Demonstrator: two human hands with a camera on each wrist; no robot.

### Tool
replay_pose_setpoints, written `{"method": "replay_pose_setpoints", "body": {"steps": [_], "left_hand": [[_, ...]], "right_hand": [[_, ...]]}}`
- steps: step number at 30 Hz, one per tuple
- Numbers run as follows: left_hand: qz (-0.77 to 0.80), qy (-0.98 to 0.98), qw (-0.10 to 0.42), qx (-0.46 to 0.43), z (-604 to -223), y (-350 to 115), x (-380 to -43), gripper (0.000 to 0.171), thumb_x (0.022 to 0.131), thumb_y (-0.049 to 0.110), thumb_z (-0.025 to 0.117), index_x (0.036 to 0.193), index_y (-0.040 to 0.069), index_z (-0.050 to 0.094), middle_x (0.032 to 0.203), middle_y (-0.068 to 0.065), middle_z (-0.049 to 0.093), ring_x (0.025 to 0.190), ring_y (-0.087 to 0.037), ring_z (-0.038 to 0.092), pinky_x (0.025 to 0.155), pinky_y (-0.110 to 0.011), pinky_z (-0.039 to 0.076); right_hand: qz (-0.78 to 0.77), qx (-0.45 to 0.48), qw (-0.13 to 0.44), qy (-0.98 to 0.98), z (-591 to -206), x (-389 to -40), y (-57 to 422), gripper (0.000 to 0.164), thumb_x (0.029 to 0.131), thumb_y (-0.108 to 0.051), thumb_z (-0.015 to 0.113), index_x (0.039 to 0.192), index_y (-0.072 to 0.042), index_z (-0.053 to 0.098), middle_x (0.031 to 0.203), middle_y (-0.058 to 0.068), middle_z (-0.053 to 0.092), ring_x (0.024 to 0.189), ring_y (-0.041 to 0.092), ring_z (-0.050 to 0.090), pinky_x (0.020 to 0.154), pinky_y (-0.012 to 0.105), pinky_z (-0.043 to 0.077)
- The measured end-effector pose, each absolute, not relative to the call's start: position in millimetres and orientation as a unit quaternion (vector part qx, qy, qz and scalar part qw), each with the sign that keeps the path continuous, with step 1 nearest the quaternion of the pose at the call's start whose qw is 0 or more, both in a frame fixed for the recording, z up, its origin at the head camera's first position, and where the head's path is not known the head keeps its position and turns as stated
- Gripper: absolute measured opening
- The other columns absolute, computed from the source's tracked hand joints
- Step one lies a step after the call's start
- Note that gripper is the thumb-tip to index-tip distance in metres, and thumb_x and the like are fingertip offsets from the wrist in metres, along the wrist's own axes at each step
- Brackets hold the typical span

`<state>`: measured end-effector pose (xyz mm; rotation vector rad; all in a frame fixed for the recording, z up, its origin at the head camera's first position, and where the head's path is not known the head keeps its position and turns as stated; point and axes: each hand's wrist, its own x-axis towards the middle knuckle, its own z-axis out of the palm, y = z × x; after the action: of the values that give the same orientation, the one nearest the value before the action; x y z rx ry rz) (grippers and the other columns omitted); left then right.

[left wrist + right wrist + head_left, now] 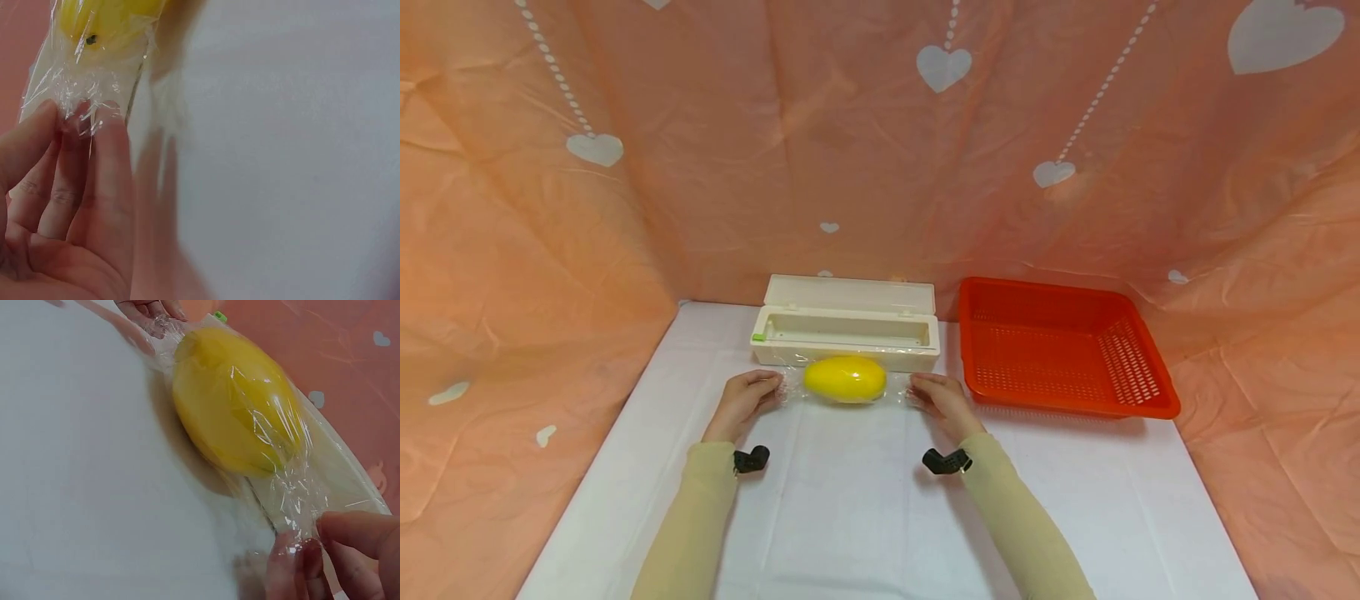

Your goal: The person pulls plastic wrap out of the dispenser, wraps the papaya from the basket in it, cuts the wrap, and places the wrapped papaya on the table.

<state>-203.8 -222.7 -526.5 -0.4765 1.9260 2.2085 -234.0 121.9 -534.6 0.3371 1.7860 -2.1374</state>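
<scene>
A yellow oval fruit, like a melon or papaya (pixel 846 379), is wrapped in clear plastic film (pixel 299 500) gathered at both ends. My left hand (pixel 745 403) pinches the film at the left end between thumb and fingers; the left wrist view shows the fruit's dark stem spot (pixel 92 39) just beyond those fingertips. At the other end my right hand (pixel 946 403) pinches the gathered film in the same way. Behind the fruit stands a long white film dispenser box (pixel 846 354) with its lid (pixel 850 293) raised and a small green slider (pixel 759 337) at its left front edge.
To the right of the box sits a red perforated plastic basket (pixel 1045 400). A white cloth covers the table (pixel 842 517). An orange curtain with white hearts (pixel 865 150) hangs close behind the box and along both sides.
</scene>
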Motion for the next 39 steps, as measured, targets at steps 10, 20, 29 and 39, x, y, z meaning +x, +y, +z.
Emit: {"method": "replay_pose_setpoints", "body": {"steps": [10, 20, 29, 39], "left_hand": [[0.737, 0.652, 0.082, -0.157, -522, -227, -202, 0.039, 0.095, 0.005, 0.06, 0.126, -0.016, 0.049, 0.093, -0.001, 0.066, 0.079, -0.01, 0.064, 0.08, -0.027, 0.055], [0.758, 0.628, 0.079, -0.159, -517, -234, -201, 0.039, 0.097, 0.005, 0.056, 0.129, -0.015, 0.048, 0.092, -0.004, 0.067, 0.083, -0.013, 0.067, 0.083, -0.032, 0.054], [0.771, 0.61, 0.099, -0.154, -517, -243, -197, 0.048, 0.098, 0.011, 0.055, 0.135, -0.015, 0.04, 0.098, -0.005, 0.068, 0.093, -0.015, 0.066, 0.096, -0.037, 0.046], [0.786, 0.605, 0.069, -0.105, -497, -258, -196, 0.05, 0.099, 0.013, 0.054, 0.137, -0.015, 0.037, 0.102, -0.002, 0.069, 0.095, -0.012, 0.066, 0.101, -0.037, 0.041]], "right_hand": [[-0.732, 0.105, 0.144, 0.658, -523, -230, 124, 0.03, 0.095, -0.004, 0.056, 0.121, 0.01, 0.058, 0.104, 0.015, 0.062, 0.086, 0.016, 0.062, 0.092, 0.036, 0.051], [-0.706, 0.099, 0.113, 0.692, -521, -227, 122, 0.03, 0.095, -0.003, 0.055, 0.123, 0.007, 0.058, 0.109, 0.017, 0.061, 0.084, 0.016, 0.061, 0.084, 0.031, 0.054], [-0.706, 0.072, 0.084, 0.699, -519, -226, 115, 0.034, 0.093, 0.001, 0.056, 0.126, 0.008, 0.055, 0.114, 0.026, 0.059, 0.086, 0.023, 0.062, 0.082, 0.036, 0.055], [-0.617, 0.025, 0.075, 0.783, -493, -220, 114, 0.042, 0.09, -0.003, 0.057, 0.13, 0.01, 0.051, 0.117, 0.026, 0.059, 0.093, 0.031, 0.061, 0.079, 0.031, 0.055]]}}
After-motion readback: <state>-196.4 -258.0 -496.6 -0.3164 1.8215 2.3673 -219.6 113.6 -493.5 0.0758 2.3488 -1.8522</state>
